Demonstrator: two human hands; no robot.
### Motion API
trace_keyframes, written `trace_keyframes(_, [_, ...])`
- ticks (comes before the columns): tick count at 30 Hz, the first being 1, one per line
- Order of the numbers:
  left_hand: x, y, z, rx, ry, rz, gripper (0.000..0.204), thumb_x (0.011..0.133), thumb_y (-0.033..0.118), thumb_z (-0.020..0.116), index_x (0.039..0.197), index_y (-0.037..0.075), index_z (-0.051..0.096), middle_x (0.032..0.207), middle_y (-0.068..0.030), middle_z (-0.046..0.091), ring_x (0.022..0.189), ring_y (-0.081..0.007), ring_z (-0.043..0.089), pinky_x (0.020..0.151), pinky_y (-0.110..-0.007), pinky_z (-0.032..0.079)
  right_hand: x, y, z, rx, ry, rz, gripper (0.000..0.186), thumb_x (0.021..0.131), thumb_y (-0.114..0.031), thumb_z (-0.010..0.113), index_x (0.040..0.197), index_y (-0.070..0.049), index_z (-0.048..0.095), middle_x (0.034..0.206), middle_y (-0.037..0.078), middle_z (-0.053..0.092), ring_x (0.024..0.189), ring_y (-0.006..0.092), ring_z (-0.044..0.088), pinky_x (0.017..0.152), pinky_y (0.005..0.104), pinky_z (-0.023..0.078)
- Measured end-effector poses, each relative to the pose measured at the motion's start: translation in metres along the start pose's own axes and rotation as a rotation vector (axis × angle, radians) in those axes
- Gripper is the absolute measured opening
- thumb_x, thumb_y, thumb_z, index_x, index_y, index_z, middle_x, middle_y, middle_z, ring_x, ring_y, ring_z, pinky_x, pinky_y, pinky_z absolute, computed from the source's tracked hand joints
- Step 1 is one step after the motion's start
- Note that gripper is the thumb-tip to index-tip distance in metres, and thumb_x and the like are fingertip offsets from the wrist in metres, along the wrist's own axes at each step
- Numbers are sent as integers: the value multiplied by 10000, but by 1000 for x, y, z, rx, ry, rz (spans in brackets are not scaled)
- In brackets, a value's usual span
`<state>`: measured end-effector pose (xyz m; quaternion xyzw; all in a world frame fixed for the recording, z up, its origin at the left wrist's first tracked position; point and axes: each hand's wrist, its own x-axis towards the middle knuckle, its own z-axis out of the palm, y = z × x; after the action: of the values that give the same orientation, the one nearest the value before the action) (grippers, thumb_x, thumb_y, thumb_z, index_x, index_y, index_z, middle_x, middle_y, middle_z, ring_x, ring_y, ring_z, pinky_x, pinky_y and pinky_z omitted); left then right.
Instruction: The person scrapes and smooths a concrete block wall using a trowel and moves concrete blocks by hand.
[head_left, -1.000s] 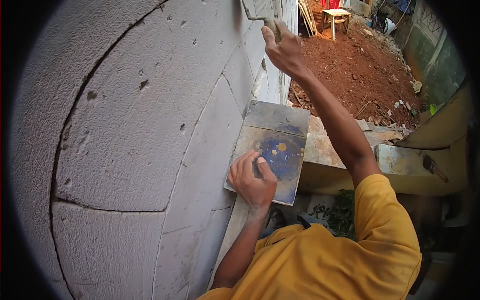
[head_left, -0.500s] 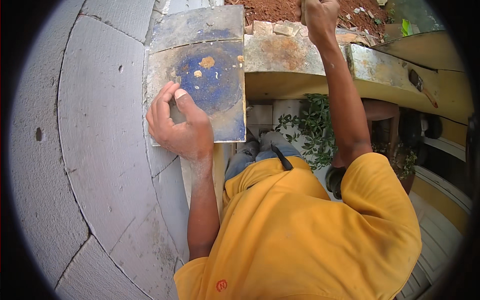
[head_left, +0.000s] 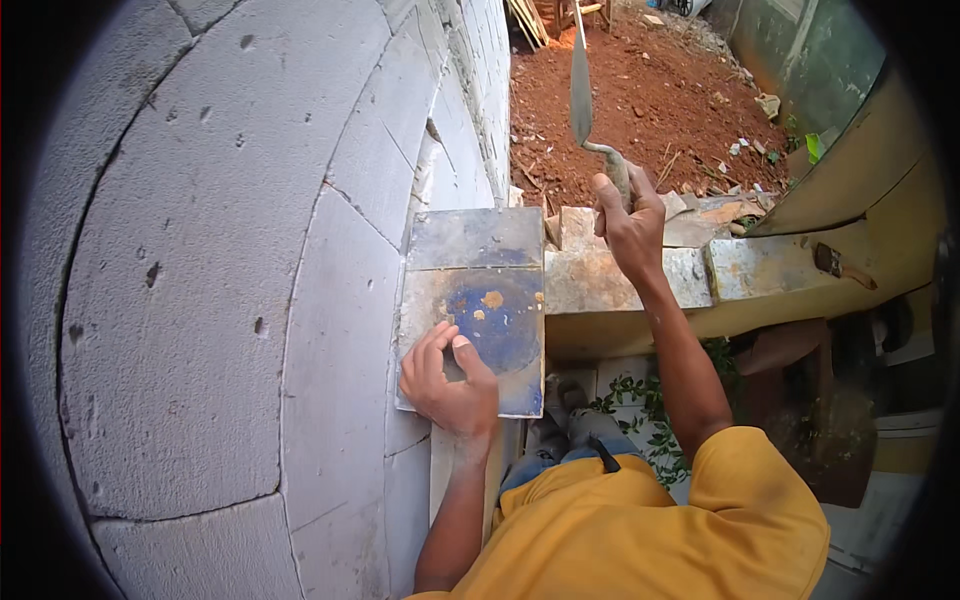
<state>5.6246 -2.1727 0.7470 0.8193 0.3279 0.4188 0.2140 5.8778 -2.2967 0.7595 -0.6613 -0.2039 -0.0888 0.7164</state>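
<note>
My right hand (head_left: 630, 225) is closed round the handle of a pointing trowel (head_left: 581, 95), lifted with its narrow blade upward over the red soil. A worn blue-and-grey slab (head_left: 500, 330), like a ceramic tile with a line across it, lies against the block wall (head_left: 340, 370). Dried tan specks dot its face. On the near left part of this slab rests my left hand (head_left: 450, 385), fingers bent and thumb standing apart from them. Nothing plainly shows between those fingers.
Beyond the slab runs a stained concrete ledge (head_left: 625, 280) with broken pieces along it. A paintbrush (head_left: 842, 265) lies on the ledge at right. Red soil (head_left: 640, 100) stretches behind. Below the ledge are a leafy plant (head_left: 655, 430) and a tiled floor.
The view has tilted up, showing more wall and soil. The trowel, out of sight before, now shows in my right hand. My left hand keeps its place on the slab.
</note>
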Motion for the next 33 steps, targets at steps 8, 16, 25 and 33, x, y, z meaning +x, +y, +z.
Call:
trace_keyframes(8, [2, 0, -6, -12, 85, 9, 119, 916, 140, 669, 970, 93, 764, 1100, -37, 788, 1086, -270, 687, 1031, -427, 458, 102, -98, 101, -182, -199, -218, 410, 1025, -283, 682, 1264, 50, 684, 887, 156, 749, 770, 204, 698, 698, 364, 565])
trace_keyframes(16, [5, -5, -5, -17, 127, -16, 110, 904, 134, 677, 947, 80, 763, 1056, -59, 788, 1040, -281, 693, 986, -435, 482, 291, -188, 209, -249, -187, -196, 492, 985, -362, 653, 1091, 112, 729, 802, 188, 739, 698, 271, 735, 704, 430, 601])
trace_keyframes(25, [9, -9, -4, -51, 106, -66, 125, 902, 162, 693, 944, 77, 775, 1054, -54, 792, 1047, -278, 710, 989, -435, 477, 355, -239, 225, -845, -43, -546, 307, 861, -292, 656, 925, -15, 770, 895, 189, 768, 834, 309, 765, 722, 444, 582])
trace_keyframes(33, [10, -8, -7, -46, 118, -69, 110, 894, 155, 701, 925, 81, 777, 1038, -52, 795, 1037, -269, 716, 981, -419, 485, 356, -240, 230, -828, -89, -534, 345, 858, -310, 674, 891, 28, 732, 855, 192, 751, 771, 308, 736, 701, 474, 575])
